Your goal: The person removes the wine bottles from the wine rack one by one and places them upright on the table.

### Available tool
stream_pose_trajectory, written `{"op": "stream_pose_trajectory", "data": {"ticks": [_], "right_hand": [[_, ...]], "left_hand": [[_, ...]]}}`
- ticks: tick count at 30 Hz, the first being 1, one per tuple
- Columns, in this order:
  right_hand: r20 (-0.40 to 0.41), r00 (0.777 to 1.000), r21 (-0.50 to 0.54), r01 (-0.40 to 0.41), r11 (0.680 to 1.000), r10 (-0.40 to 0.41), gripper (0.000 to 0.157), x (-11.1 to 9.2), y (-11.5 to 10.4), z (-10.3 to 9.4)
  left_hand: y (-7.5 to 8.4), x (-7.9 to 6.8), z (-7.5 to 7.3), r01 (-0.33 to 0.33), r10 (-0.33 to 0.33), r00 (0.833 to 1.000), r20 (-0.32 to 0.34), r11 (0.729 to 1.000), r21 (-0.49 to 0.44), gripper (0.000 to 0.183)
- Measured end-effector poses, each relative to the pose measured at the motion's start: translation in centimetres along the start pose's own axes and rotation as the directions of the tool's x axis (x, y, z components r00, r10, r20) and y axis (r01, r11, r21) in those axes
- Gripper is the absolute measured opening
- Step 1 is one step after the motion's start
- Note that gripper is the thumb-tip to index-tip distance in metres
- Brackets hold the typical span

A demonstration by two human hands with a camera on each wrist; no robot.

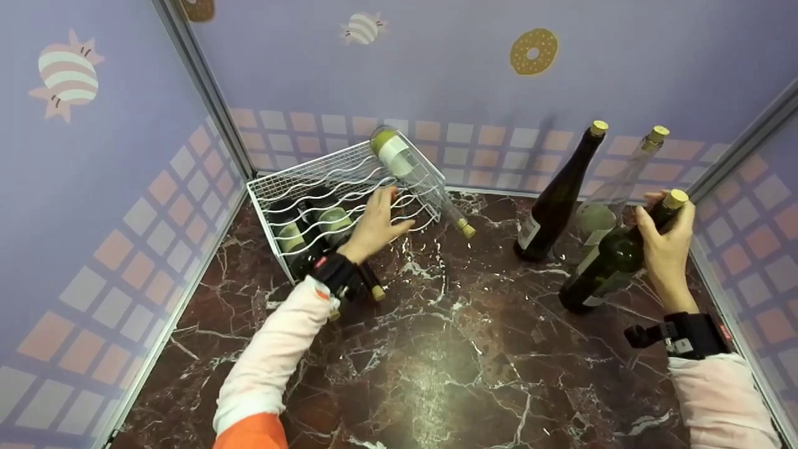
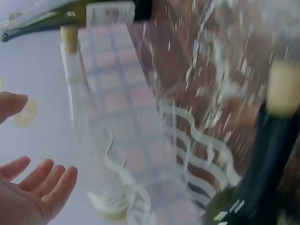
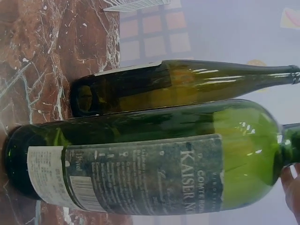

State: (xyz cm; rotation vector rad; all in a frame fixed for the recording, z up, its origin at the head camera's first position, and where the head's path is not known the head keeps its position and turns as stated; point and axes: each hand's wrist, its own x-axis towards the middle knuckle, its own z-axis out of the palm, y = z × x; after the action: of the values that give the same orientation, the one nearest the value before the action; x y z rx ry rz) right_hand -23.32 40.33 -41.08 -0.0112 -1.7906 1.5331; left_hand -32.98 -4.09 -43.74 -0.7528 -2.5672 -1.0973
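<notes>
My right hand (image 1: 672, 259) grips the neck of a dark green wine bottle (image 1: 614, 255), which is corked and leans slightly to the right. The right wrist view shows this green bottle's label (image 3: 164, 176) up close. Over the white wire rack (image 1: 268, 215), my left hand (image 1: 376, 221) is spread, with nothing between its fingers and thumb. Beside it a clear corked bottle (image 1: 430, 181) lies across the rack's right end, its neck pointing toward the front right. Two dark bottles lie inside the rack, partly hidden by the left hand and wrist; one has a pale green label (image 1: 336, 218).
A tall brown bottle (image 1: 558, 199) and another clear corked bottle (image 1: 623, 181) stand upright near the back wall, close to the green one. Purple patterned walls (image 1: 436, 56) enclose the dark marbled table (image 1: 430, 374) at the back and both sides.
</notes>
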Motion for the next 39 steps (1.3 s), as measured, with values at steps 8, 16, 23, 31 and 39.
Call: {"op": "stream_pose_trajectory", "data": {"ticks": [8,16,23,31,39], "right_hand": [[-0.090,0.984,-0.064,0.148,0.987,-0.153,0.060,-0.4,-3.2,0.3],[-0.080,0.910,-0.049,0.403,0.914,-0.406,0.057,-1.8,-6.9,2.6],[0.056,0.794,0.112,0.598,0.794,-0.606,0.054,-4.5,-8.3,6.8],[0.230,0.612,0.183,0.737,0.651,-0.757,0.053,-7.3,-7.1,10.0],[0.463,0.496,0.259,0.717,0.647,-0.735,0.051,-9.7,-5.2,12.1]], "left_hand": [[-0.5,3.3,-1.9,-0.026,0.026,1.000,0.005,0.955,0.295,0.058],[-1.2,5.4,-2.7,-0.012,-0.023,0.996,0.082,0.918,0.396,0.059],[-1.5,6.5,-2.6,-0.020,-0.056,0.989,0.136,0.866,0.499,0.063],[-0.8,7.7,-0.5,-0.122,0.008,0.978,0.207,0.832,0.541,0.056],[-1.9,8.2,-0.2,-0.190,0.058,0.976,0.209,0.698,0.691,0.054]]}}
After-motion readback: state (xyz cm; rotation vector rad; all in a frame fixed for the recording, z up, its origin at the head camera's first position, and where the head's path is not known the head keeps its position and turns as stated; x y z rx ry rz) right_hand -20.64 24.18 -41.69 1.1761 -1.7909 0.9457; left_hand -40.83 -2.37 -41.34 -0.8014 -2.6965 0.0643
